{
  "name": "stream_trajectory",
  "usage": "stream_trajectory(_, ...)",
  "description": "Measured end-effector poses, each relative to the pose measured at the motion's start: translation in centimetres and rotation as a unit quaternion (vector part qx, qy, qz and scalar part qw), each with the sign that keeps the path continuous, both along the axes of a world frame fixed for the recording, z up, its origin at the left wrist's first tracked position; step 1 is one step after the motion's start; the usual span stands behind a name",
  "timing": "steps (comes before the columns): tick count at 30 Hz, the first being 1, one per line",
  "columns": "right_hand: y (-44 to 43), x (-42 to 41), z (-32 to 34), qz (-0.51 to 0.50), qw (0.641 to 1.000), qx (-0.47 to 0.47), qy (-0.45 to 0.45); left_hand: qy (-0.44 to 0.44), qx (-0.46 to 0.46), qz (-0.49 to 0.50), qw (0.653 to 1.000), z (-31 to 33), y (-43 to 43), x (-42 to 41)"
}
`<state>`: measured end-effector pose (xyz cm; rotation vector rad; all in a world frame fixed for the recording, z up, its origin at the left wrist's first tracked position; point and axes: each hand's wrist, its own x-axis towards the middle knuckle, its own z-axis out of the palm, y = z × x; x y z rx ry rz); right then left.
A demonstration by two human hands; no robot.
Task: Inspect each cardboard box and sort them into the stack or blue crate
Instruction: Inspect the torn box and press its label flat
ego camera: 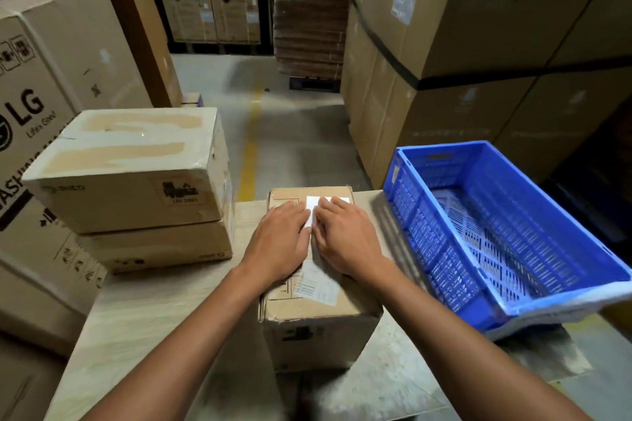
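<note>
Pressing one box [321,338], two-box stack [136,181], one crate [424,225]

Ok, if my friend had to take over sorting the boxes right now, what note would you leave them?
Left hand: open, lying flat on top of the middle box.
Right hand: open, flat on the same box beside the left one, at its white label.
Stack: two boxes, on the left side of the table.
Blue crate: on the right, with no box showing inside.
Done: two boxes look stacked.
Left: finish checking the middle box, then it likely goes to the stack or the crate.
</note>
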<state>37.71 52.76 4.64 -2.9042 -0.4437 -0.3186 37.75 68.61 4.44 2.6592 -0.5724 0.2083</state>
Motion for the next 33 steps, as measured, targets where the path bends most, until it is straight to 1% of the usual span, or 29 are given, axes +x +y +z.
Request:
stream_trajectory(2, -0.1, -0.4, 0.3, -0.005, 1.000, 0.013, 0.000, 0.012, -0.031, 0.012, 0.999, -0.1, -0.1, -0.3)
stream_trajectory(4, -0.1, -1.0, 0.7, -0.033, 0.999, 0.038, 0.008, 0.023, -0.117, 0.058, 0.991, -0.1, -0.2, -0.8)
stream_trajectory(5, -0.3, -1.3, 0.5, -0.065, 0.996, 0.063, 0.014, 0.025, -0.169, 0.094, 0.981, -0.1, -0.2, -1.1)
stream_trajectory(7, -0.6, -1.7, 0.3, -0.145, 0.978, 0.145, 0.038, 0.043, -0.243, 0.168, 0.955, -0.2, 0.0, -1.4)
stream_trajectory(9, -1.1, -1.7, 0.1, -0.182, 0.946, 0.254, 0.089, 0.109, -0.299, 0.207, 0.925, -0.2, 0.2, -1.3)
stream_trajectory(11, -1.7, -1.6, 0.3, -0.184, 0.919, 0.325, 0.127, 0.208, -0.387, 0.211, 0.873, 0.1, 0.0, -1.0)
stream_trajectory(12, -2.0, -1.6, 0.5, -0.182, 0.913, 0.344, 0.127, 0.243, -0.424, 0.204, 0.849, 0.4, -0.1, -1.0)
stream_trajectory(14, -2.4, -2.0, 1.1, -0.182, 0.908, 0.361, 0.113, 0.257, -0.467, 0.191, 0.825, 0.8, -0.5, -1.1)
stream_trajectory(17, -3.1, -2.5, 2.6, -0.170, 0.897, 0.395, 0.100, 0.241, -0.524, 0.177, 0.797, 0.8, -1.1, -1.4)
stream_trajectory(18, -3.5, -2.4, 3.3, -0.161, 0.895, 0.402, 0.104, 0.230, -0.535, 0.177, 0.794, 0.8, -1.4, -1.6)
stream_trajectory(19, -4.0, -2.0, 4.0, -0.149, 0.896, 0.404, 0.108, 0.211, -0.534, 0.186, 0.797, 0.7, -1.6, -1.7)
stream_trajectory(21, -5.0, -1.0, 5.2, -0.111, 0.905, 0.395, 0.112, 0.173, -0.511, 0.209, 0.816, 0.4, -1.9, -1.7)
stream_trajectory(22, -5.3, -0.5, 5.7, -0.096, 0.909, 0.385, 0.123, 0.166, -0.500, 0.215, 0.822, 0.2, -1.8, -1.5)
stream_trajectory(24, -5.5, 0.6, 6.2, -0.089, 0.922, 0.351, 0.137, 0.171, -0.490, 0.225, 0.825, -0.2, -1.3, -0.9)
stream_trajectory(25, -5.3, 1.1, 6.4, -0.097, 0.929, 0.332, 0.129, 0.170, -0.481, 0.231, 0.829, -0.4, -1.0, -0.4)
stream_trajectory(27, -4.7, 1.7, 6.1, -0.122, 0.947, 0.285, 0.080, 0.155, -0.435, 0.247, 0.852, -0.2, -0.6, 0.4)
stream_trajectory(29, -3.8, 1.9, 5.2, -0.147, 0.966, 0.210, 0.032, 0.126, -0.379, 0.277, 0.874, 0.2, -0.4, 1.4)
stream_trajectory(31, -2.8, 1.3, 3.7, -0.173, 0.976, 0.130, 0.030, 0.112, -0.375, 0.296, 0.871, 0.3, 0.0, 2.2)
stream_trajectory(33, -2.3, 0.5, 2.1, -0.223, 0.969, 0.097, 0.043, 0.118, -0.387, 0.322, 0.856, -0.1, 0.8, 2.5)
